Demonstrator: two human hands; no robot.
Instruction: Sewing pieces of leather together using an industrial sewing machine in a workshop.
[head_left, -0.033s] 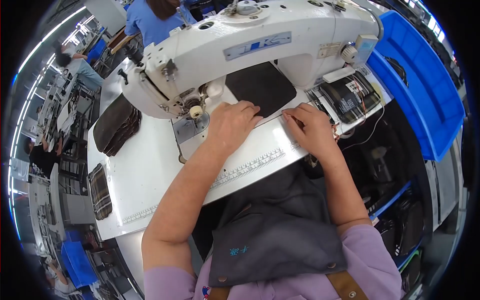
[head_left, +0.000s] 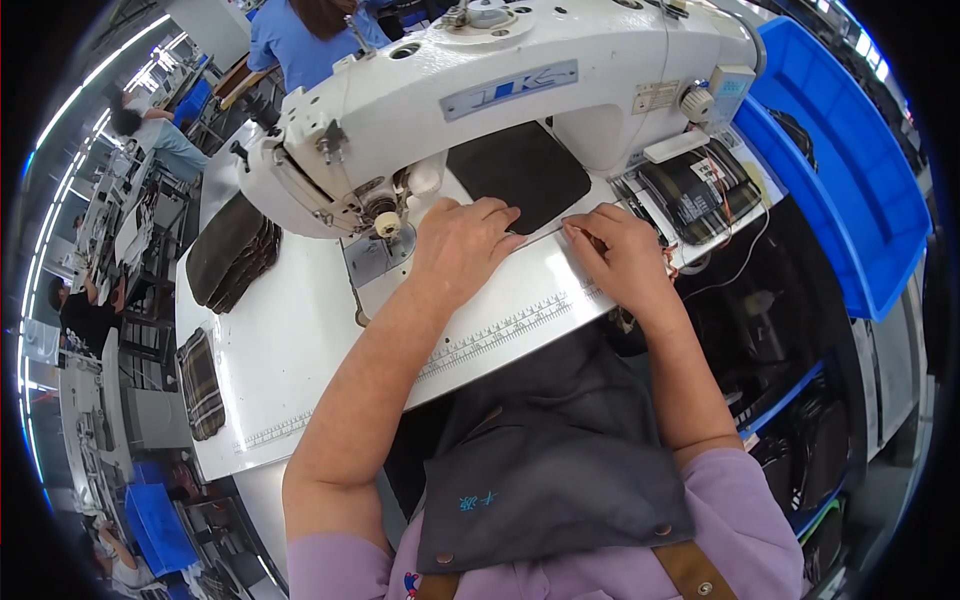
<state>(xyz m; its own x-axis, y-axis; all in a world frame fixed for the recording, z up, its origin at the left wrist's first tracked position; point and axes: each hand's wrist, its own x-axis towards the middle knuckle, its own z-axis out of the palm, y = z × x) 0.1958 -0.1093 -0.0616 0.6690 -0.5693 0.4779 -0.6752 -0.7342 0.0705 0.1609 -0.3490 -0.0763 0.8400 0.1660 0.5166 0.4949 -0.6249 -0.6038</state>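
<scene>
A dark, flat fabric panel (head_left: 525, 175) with rounded corners lies under the arm of the white sewing machine (head_left: 420, 95). My left hand (head_left: 462, 248) is closed at the panel's near left edge, thumb and forefinger around it. To the right, my right hand (head_left: 622, 258) has its fingers curled and pinched just off the panel's near right side. Something dark shows in the gap under those fingers, too hidden to name. The needle area (head_left: 385, 225) is left of my left hand, and the panel sits to the right of it.
Stacked dark fabric pieces (head_left: 232, 252) and a plaid piece (head_left: 200, 385) lie on the left of the white table (head_left: 290, 340). A ruler strip (head_left: 500, 335) runs along its front. At right are a dark wrapped bundle (head_left: 700, 195), wires and a blue bin (head_left: 850, 160). People work beyond.
The whole view has shifted very slightly. Both hands and the panel keep the same places relative to the machine.
</scene>
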